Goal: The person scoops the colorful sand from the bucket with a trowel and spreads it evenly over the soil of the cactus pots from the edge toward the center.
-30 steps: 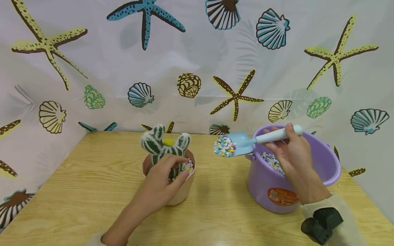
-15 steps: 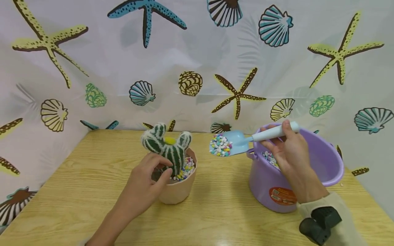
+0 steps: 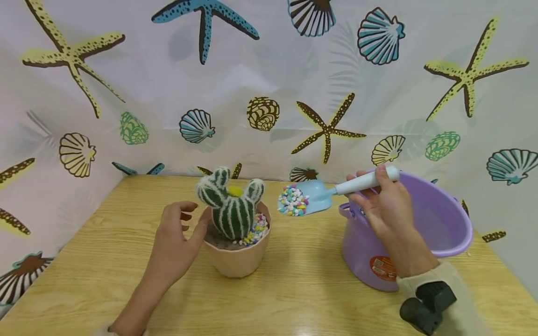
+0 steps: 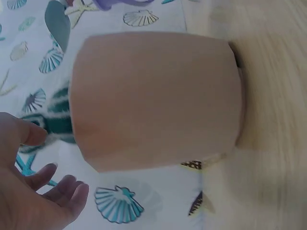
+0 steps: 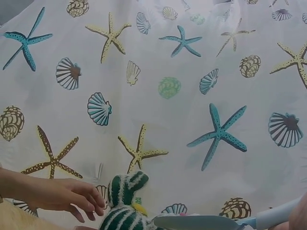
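My left hand is at the left side of a peach plant pot, fingers loosely bent and apart, thumb tip at the rim. In the pot stands a fuzzy green-and-white toy cactus with a yellow flower. Coloured pebbles lie along its right side, on a grey-brown surface. My right hand grips the pale handle of a light blue garden trowel. Its blade, heaped with coloured pebbles, is raised between pot and bucket. In the right wrist view, the trowel appears edge-on beside the cactus.
A purple bucket with an orange label stands at the right, partly behind my right forearm. Both pot and bucket rest on a wood-grain table. A white cloth printed with starfish and shells hangs behind.
My left hand has moved left, from in front of the cactus to the pot's left side, uncovering the cactus. The loaded trowel has shifted left, nearer the pot.
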The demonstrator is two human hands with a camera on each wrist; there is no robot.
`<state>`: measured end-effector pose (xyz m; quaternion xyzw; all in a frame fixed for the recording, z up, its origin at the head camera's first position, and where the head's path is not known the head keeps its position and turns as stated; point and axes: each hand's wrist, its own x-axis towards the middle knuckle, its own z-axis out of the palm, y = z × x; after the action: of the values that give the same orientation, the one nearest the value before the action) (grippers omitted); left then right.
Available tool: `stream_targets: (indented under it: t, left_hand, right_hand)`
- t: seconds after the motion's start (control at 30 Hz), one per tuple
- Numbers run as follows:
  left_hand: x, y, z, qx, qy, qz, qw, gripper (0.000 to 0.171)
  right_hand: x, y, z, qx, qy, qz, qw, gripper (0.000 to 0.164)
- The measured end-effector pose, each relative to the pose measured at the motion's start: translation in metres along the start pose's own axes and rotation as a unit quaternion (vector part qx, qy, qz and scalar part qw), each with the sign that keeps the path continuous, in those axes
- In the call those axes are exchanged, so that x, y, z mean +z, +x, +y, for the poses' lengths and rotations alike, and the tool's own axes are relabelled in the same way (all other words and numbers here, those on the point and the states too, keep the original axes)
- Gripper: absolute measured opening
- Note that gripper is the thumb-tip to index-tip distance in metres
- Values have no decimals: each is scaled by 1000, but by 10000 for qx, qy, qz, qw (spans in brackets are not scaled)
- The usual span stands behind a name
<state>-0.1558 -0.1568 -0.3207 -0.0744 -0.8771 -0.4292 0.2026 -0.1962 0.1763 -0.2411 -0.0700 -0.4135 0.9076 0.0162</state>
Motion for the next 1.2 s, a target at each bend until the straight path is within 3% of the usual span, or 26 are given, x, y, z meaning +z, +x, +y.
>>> stream_targets:
  t: [0.13, 0.23, 0.4, 0.53, 0.73, 0.93, 1.2]
  left_hand:
    - [-4, 6, -13, -522, -372, -369, 9973, 55]
    - [-6, 9, -20, -681, -549, -771, 9932, 62]
    - [-2, 12, -30, -429, -809, -1249, 9879, 64]
    - [4, 14, -37, -128, -865, -1319, 9874, 64]
    - [2, 17, -43, -236, -1013, -1760, 9789, 69]
    - [0, 14, -48, -368, -812, -2163, 9723, 87]
    - [2, 11, -50, -3, -9, -2009, 9796, 103]
  right_hand:
    - [6, -2, 5, 9, -128, 3, 9999, 23]
    - [10, -3, 10, -5, -336, -14, 9994, 23]
    - [15, -3, 16, -59, -629, -79, 9980, 18]
    - [16, -3, 19, -94, -658, -79, 9978, 15]
    - [17, -3, 28, -69, -729, -122, 9972, 15]
    - [19, -4, 38, -128, -886, -179, 9958, 16]
    - [19, -4, 45, -149, -1035, -137, 9944, 16]
